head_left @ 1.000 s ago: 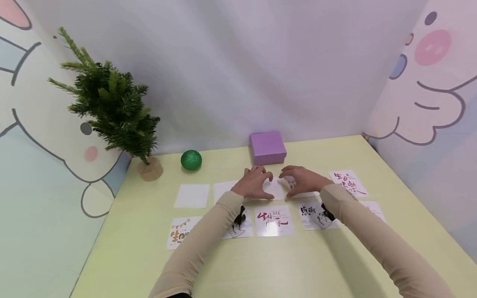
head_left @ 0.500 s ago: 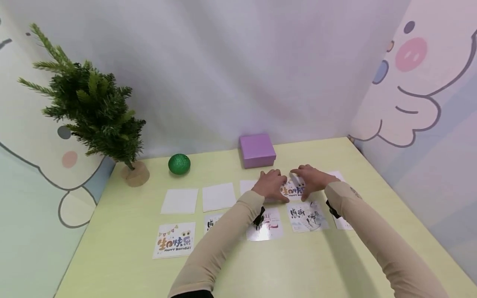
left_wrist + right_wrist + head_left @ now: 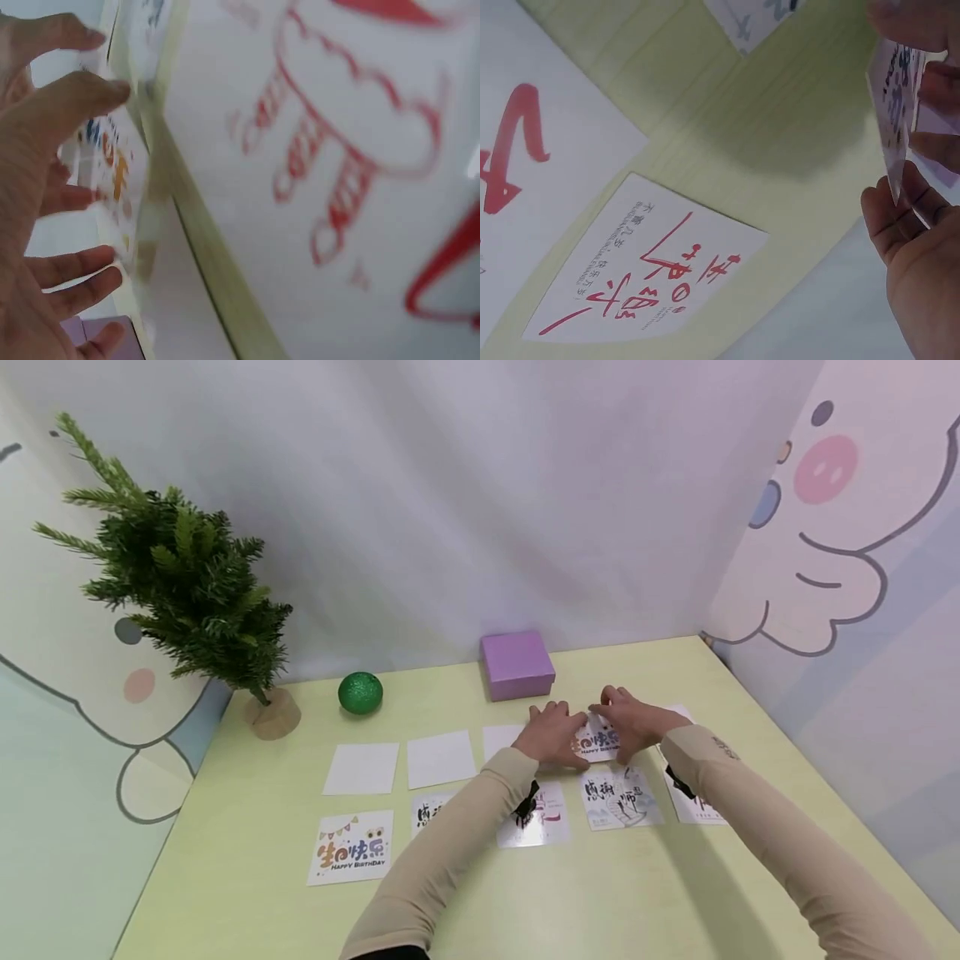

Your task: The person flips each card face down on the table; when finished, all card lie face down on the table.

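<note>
In the head view, a square birthday card in the back row lies between both hands, its print facing up. My left hand holds its left side, the thumb by the near edge and the fingers by the far edge. Likewise my right hand grips the right side. The right wrist view shows the card nearly edge-on, with right-hand fingers at its end. The left thumb and fingers curve about the card in the left wrist view. Whether the card is off the table is hard to tell.
Blank white cards lie to the left in the back row. Several printed cards form the front row. Behind stand a purple box, a green glitter ball and a small artificial tree on a wooden base.
Both hands have moved right from beside the blank third card to the birthday card. During the last half second, hands and card have shifted slightly right. The head view has turned a little.
</note>
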Motion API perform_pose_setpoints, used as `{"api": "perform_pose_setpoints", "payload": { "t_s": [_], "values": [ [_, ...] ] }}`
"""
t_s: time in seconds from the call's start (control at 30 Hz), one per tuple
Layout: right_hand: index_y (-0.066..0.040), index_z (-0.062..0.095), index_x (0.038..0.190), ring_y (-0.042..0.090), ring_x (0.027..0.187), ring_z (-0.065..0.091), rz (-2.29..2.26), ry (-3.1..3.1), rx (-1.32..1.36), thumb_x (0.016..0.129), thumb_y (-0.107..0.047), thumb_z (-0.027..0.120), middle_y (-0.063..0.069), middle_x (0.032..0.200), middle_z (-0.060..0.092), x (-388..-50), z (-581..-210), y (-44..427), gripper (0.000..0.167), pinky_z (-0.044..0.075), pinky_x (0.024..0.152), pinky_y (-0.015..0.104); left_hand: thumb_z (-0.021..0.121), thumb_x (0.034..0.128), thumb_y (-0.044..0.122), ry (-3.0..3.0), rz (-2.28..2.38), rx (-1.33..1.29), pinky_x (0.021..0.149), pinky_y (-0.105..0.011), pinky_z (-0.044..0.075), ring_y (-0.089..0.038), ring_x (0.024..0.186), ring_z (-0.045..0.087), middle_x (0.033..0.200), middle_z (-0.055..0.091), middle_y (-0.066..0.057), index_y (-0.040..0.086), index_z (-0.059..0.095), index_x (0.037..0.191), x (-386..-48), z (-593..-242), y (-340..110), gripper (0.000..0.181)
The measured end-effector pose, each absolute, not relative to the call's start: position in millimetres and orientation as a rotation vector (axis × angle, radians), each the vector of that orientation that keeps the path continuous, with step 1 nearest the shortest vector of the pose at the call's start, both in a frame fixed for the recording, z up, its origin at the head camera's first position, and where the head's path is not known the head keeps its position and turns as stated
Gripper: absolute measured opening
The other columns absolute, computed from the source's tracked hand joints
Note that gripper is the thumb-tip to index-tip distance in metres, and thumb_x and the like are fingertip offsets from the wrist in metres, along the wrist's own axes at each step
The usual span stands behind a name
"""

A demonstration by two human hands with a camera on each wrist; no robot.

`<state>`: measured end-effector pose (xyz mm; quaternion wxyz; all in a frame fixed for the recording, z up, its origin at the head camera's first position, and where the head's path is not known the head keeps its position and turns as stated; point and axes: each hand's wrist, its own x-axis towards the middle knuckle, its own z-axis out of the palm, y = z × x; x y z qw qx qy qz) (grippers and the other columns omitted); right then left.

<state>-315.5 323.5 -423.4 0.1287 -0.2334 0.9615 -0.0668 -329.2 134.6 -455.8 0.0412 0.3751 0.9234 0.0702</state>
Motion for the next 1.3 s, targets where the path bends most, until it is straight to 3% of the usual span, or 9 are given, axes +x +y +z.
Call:
{"api": "perform_pose_setpoints", "payload": {
  "t_s": [0.2, 0.33, 0.47, 0.63, 0.77, 0.9, 1.07, 1.2, 1.3],
  "values": [
    [-0.001, 0.019, 0.152, 0.028, 0.111, 0.04, -0.291, 2.825, -0.8, 0.057, -0.025, 0.087, 0.016, 0.123, 0.042, -313.8, -403.0, 315.5, 0.119, 0.045, 0.092, 0.046, 0.072, 0.0764, 0.059, 2.795, 0.24, 1.335, 0.095, -0.047, 0.04, -0.021, 0.127, 0.046, 0.149, 0.041, -0.005, 0.036, 0.041, 0.145, -332.4, -440.5, 146.2, 0.078],
    [-0.009, 0.012, 0.155, 0.035, 0.119, 0.042, -0.542, 2.764, -0.754, 0.058, -0.028, 0.089, 0.021, 0.135, 0.039, -314.0, -385.9, 317.5, 0.125, 0.044, 0.097, 0.054, 0.075, 0.0753, 0.054, 2.737, 0.483, 1.318, 0.099, -0.053, 0.04, -0.018, 0.124, 0.05, 0.142, 0.048, -0.004, 0.032, 0.04, 0.143, -338.3, -430.1, 145.7, 0.08],
    [-0.013, 0.011, 0.155, 0.047, 0.134, 0.034, -0.976, 2.61, -0.613, 0.059, -0.015, 0.089, 0.025, 0.148, 0.031, -316.9, -383.1, 330.6, 0.124, 0.034, 0.104, 0.064, 0.083, 0.0709, 0.047, 2.612, 1.034, 1.108, 0.1, -0.05, 0.042, -0.018, 0.118, 0.054, 0.127, 0.056, 0.002, 0.027, 0.045, 0.123, -343.8, -425.7, 140.8, 0.068],
    [-0.008, 0.022, 0.145, 0.048, 0.136, 0.035, -1.144, 2.491, -0.638, 0.065, -0.006, 0.084, 0.028, 0.144, 0.039, -323.6, -399.3, 339.0, 0.102, 0.032, 0.106, 0.064, 0.085, 0.0682, 0.048, 2.453, 1.39, 0.908, 0.084, -0.035, 0.048, -0.018, 0.105, 0.054, 0.117, 0.054, 0.003, 0.025, 0.041, 0.104, -346.6, -430.2, 135.2, 0.061],
    [-0.01, 0.041, 0.132, 0.044, 0.125, 0.049, -1.0, 2.659, -0.65, 0.061, -0.008, 0.087, 0.023, 0.135, 0.052, -325.2, -402.3, 345.5, 0.085, 0.041, 0.098, 0.061, 0.084, 0.0683, 0.048, 2.54, 1.29, 0.921, 0.091, -0.038, 0.042, -0.018, 0.11, 0.052, 0.116, 0.055, 0.004, 0.026, 0.045, 0.104, -348.1, -433.6, 135.9, 0.057],
    [-0.016, 0.057, 0.119, 0.036, 0.115, 0.055, -0.654, 2.795, -0.657, 0.056, -0.015, 0.092, 0.014, 0.13, 0.058, -325.7, -405.0, 350.7, 0.072, 0.044, 0.094, 0.054, 0.081, 0.07, 0.052, 2.692, 0.99, 0.987, 0.101, -0.045, 0.034, -0.023, 0.128, 0.042, 0.132, 0.051, -0.001, 0.026, 0.053, 0.106, -349.5, -439.8, 138.8, 0.052],
    [-0.016, 0.061, 0.114, 0.039, 0.121, 0.053, -0.489, 2.767, -0.723, 0.054, -0.024, 0.094, 0.015, 0.133, 0.056, -325.2, -427.3, 346.3, 0.068, 0.04, 0.102, 0.057, 0.077, 0.0717, 0.058, 2.752, 0.746, 1.106, 0.099, -0.043, 0.034, -0.023, 0.132, 0.037, 0.139, 0.046, -0.004, 0.028, 0.06, 0.108, -345.0, -455.1, 144.7, 0.05],
    [-0.018, 0.063, 0.114, 0.046, 0.129, 0.045, -0.49, 2.76, -0.708, 0.063, -0.028, 0.089, 0.021, 0.142, 0.047, -319.8, -438.9, 353.0, 0.058, 0.034, 0.104, 0.062, 0.075, 0.0737, 0.057, 2.758, 0.646, 1.158, 0.096, -0.038, 0.035, -0.021, 0.13, 0.038, 0.134, 0.048, -0.001, 0.029, 0.059, 0.109, -340.9, -465.1, 154.4, 0.048],
    [-0.013, 0.064, 0.119, 0.049, 0.127, 0.045, -0.523, 2.818, -0.634, 0.072, -0.02, 0.084, 0.024, 0.14, 0.048, -315.9, -434.1, 370.5, 0.051, 0.035, 0.101, 0.064, 0.074, 0.077, 0.054, 2.76, 0.618, 1.171, 0.096, -0.038, 0.035, -0.021, 0.128, 0.04, 0.131, 0.049, 0.001, 0.029, 0.058, 0.114, -339.7, -464.5, 165.1, 0.047]
  ]
}}
